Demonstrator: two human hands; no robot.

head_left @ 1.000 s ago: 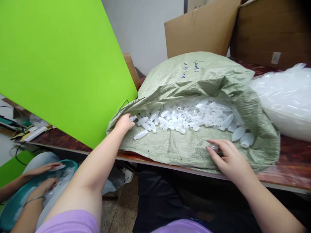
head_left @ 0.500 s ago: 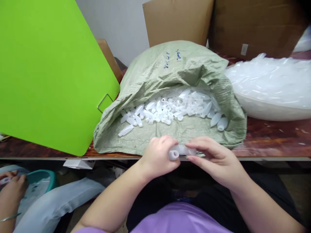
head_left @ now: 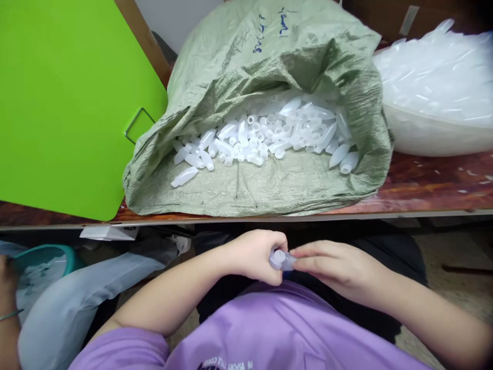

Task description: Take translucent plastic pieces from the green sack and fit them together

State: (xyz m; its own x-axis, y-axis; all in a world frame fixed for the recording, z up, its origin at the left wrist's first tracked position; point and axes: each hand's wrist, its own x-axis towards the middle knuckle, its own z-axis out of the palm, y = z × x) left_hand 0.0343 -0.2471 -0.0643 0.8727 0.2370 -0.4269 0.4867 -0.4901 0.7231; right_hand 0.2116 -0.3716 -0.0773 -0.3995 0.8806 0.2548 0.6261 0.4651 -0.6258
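Observation:
My left hand (head_left: 259,256) is closed round a translucent white plastic tube-like piece (head_left: 278,257), whose round end shows at the thumb side. A second translucent piece (head_left: 288,261) sits against it, and the fingertips of my right hand (head_left: 334,268) pinch its outer end. Both hands are held in front of my body, below the table edge. Beyond them a green woven sack (head_left: 254,192) lies open on the table, with many loose white plastic pieces (head_left: 250,141) of the same look in its mouth. How many pieces my left palm hides I cannot tell.
A bright green board (head_left: 73,108) with a wire handle leans at the left. A clear bag of white pieces (head_left: 435,103) rests right of the sack on the red-brown table (head_left: 435,182). At lower left, a co-worker's hand (head_left: 6,277) is beside a teal basin (head_left: 71,259).
Both hands have come back from the sack's front edge towards my body, still with the plastic pieces. The view has tilted down. The co-worker's hand has moved left, partly out of view.

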